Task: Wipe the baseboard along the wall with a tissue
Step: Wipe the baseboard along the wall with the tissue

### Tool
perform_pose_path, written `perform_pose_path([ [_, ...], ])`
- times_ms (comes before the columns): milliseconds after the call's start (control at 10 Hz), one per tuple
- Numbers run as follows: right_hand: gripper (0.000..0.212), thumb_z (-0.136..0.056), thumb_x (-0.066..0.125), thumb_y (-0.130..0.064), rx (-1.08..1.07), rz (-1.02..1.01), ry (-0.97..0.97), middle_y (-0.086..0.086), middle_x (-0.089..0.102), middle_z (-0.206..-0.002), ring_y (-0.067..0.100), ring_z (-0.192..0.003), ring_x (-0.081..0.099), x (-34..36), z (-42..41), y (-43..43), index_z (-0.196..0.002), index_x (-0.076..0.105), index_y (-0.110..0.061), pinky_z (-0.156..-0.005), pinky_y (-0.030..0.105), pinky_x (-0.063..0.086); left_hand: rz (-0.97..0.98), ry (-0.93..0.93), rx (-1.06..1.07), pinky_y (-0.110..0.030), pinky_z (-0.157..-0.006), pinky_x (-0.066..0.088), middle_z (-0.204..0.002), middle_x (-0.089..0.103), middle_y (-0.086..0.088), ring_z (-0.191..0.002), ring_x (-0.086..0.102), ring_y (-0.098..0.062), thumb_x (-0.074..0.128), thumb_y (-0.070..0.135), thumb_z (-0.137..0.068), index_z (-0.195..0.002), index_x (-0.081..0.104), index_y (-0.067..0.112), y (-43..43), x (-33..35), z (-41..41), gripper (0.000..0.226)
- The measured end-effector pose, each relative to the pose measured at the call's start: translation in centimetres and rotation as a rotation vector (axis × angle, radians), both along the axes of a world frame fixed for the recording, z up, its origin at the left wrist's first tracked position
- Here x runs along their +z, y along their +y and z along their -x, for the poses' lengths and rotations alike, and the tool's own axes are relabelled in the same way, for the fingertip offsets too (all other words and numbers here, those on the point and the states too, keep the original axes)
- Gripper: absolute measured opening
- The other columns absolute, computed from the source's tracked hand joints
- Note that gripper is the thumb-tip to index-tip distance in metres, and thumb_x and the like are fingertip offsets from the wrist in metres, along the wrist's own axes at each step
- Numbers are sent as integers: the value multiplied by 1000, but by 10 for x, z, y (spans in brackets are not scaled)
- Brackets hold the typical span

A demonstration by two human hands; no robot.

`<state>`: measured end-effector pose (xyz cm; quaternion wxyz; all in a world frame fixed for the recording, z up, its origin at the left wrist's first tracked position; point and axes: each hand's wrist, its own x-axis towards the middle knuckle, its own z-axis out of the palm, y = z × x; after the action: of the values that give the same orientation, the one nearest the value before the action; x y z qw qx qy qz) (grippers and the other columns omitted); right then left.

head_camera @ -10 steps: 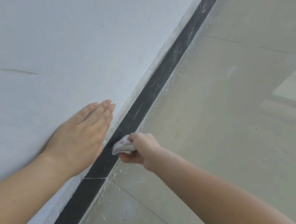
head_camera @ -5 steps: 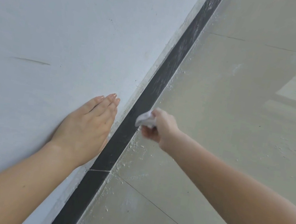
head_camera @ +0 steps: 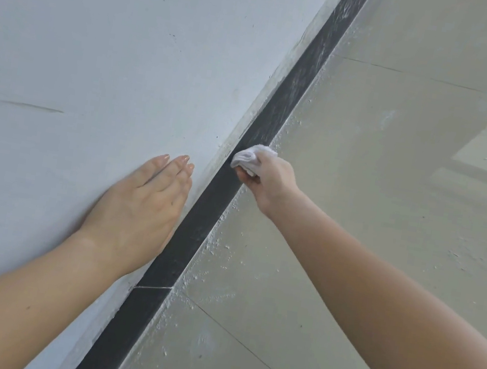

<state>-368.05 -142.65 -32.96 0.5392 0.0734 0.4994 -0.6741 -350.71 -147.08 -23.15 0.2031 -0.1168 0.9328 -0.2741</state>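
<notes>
Right hand (head_camera: 268, 181) at centre frame pinches a wadded white tissue (head_camera: 250, 158) against the black baseboard (head_camera: 198, 225). Left hand (head_camera: 143, 210) lies flat, fingers together, on the white wall (head_camera: 97, 52), holding nothing. A good stroke would keep firm, even pressure toward the upper right, where pale dust streaks show. Grit speckles the floor tile (head_camera: 359, 201) edge.

Dusty tiled floor (head_camera: 359, 201); white specks (head_camera: 219, 250)

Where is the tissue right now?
The tissue is bunched in the right hand, pressed on the black baseboard, just beyond the left hand.
</notes>
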Motion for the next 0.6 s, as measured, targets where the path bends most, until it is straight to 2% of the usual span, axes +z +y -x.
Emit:
perform_pose_path([
  [100, 18, -85, 45, -6, 10, -34, -15, 16, 69, -89, 18, -63, 63, -21, -1, 11, -93, 61, -6, -60, 26, 52, 19, -1, -34, -44, -112, 16, -129, 54, -27, -125, 48, -38, 26, 21, -80, -121, 56, -12, -4, -3, 18, 61],
  [200, 22, -84, 44, 0, 351, -58, -71, 19, 63, -72, 22, -53, 60, -31, -40, 31, -71, 60, -7, -67, 40, 54, 86, 26, -127, -43, -112, 17, -134, 52, -23, -130, 43, -35, 32, 24, -81, -128, 51, -8, -14, -8, 45, 60],
  [300, 14, -86, 46, -3, 576, -121, -133, 18, 61, -74, 26, -62, 63, -40, -60, 31, -82, 59, -1, -72, 41, 59, 174, -2, -183, -43, -115, 11, -143, 42, -20, -137, 34, -33, 28, 25, -84, -137, 40, -5, -24, -9, 75, 63],
  [400, 10, -90, 50, -5, 498, -180, -96, 13, 59, -85, 21, -68, 61, -46, -30, 6, -80, 54, -7, -68, 30, 58, 276, -84, -132, -44, -116, 4, -150, 31, -18, -141, 24, -31, 12, 26, -85, -143, 29, -3, -31, -4, 96, 66],
  [500, 16, -94, 47, -7, 409, -261, -11, 8, 53, -83, 17, -65, 55, -44, 9, -18, -78, 50, -10, -67, 25, 56, 345, -130, -118, -48, -112, -12, -155, 6, -22, -145, 4, -33, 3, 22, -88, -145, 6, -7, -35, 3, 104, 65],
  [600, 12, -93, 40, -3, 168, -256, 1, 11, 44, -80, 17, -63, 52, -39, 40, -25, -84, 48, -6, -64, 25, 53, 242, -320, -21, -48, -109, -22, -151, -20, -26, -142, -17, -36, 4, 22, -92, -140, -18, -10, -26, 28, 119, 62],
])
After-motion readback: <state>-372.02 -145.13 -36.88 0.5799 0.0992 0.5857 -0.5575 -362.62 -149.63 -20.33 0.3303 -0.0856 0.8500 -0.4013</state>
